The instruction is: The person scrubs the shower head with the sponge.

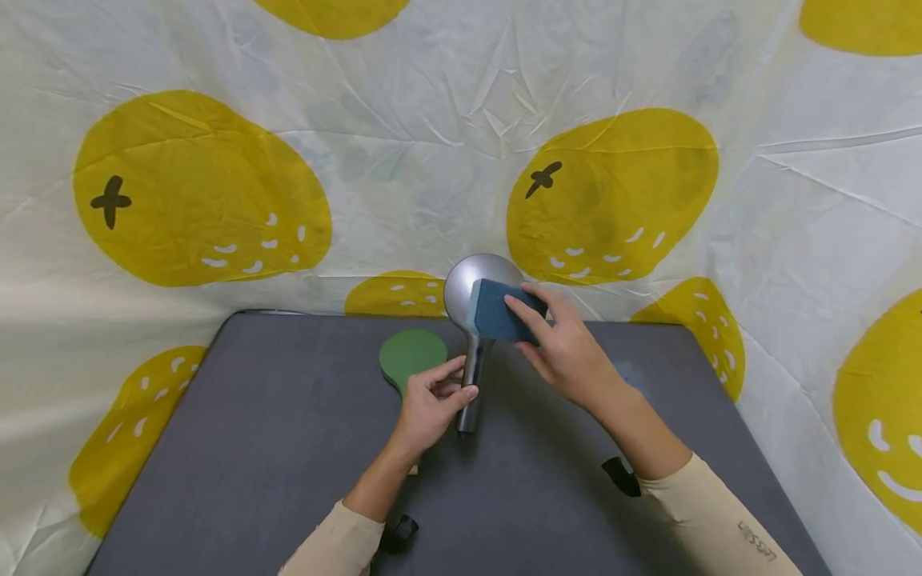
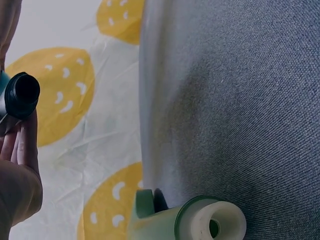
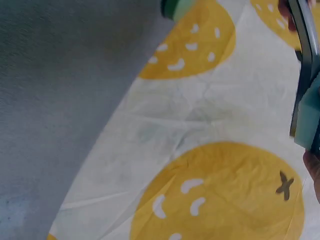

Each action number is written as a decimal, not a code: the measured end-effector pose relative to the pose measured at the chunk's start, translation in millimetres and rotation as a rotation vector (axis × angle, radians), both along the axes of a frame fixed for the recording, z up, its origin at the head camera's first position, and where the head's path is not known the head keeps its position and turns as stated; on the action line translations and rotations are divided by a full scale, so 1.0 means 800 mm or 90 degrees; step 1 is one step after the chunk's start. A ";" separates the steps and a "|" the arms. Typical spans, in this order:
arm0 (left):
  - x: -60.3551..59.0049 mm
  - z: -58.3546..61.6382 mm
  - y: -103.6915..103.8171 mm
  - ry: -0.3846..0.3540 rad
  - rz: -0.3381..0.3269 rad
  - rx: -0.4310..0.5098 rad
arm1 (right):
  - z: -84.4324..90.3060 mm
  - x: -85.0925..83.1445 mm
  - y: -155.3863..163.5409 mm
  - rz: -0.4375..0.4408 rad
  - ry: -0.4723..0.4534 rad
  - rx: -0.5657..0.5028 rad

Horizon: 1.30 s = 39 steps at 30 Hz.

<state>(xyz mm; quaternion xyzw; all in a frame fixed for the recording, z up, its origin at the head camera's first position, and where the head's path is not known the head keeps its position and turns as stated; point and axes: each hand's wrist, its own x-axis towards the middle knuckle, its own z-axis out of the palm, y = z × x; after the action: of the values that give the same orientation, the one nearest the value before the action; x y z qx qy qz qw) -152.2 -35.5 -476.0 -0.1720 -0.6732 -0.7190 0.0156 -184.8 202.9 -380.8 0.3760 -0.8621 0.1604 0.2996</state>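
My left hand (image 1: 429, 408) grips a silver-grey shower head (image 1: 484, 268) by its handle, holding it upright with the round head at the top. The handle's dark threaded end (image 2: 24, 94) shows in the left wrist view. In my right hand (image 1: 565, 344) is a blue sponge (image 1: 500, 310), pinched between fingers and thumb. One pale face of the sponge (image 3: 309, 117) lies against the shower head's round part. A green shower head (image 1: 413, 356) lies on the table left of the silver one, partly hidden behind my left hand. Its white connector end (image 2: 220, 225) appears in the left wrist view.
A dark grey table (image 1: 288, 448) spreads under both arms. Behind and beside it hangs a white cloth (image 1: 403, 184) printed with large yellow shapes. Black straps (image 1: 621, 477) are near both forearms.
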 end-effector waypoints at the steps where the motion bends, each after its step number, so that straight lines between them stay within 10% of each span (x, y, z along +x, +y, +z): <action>1: 0.000 0.001 0.000 -0.003 -0.003 0.000 | 0.004 -0.005 0.003 -0.007 -0.012 -0.012; 16: 0.004 0.006 0.000 -0.009 -0.006 -0.021 | 0.031 -0.052 0.030 -0.082 -0.159 -0.104; 39: -0.009 0.013 -0.004 -0.010 0.013 0.003 | -0.058 0.025 -0.016 -0.027 0.005 -0.001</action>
<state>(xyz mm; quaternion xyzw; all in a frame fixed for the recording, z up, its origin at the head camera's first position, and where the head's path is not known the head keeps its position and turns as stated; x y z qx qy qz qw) -159.1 -38.5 -465.9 -0.1595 -0.6735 -0.7216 0.0177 -164.6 190.5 -427.4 0.3581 -0.8686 0.1528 0.3065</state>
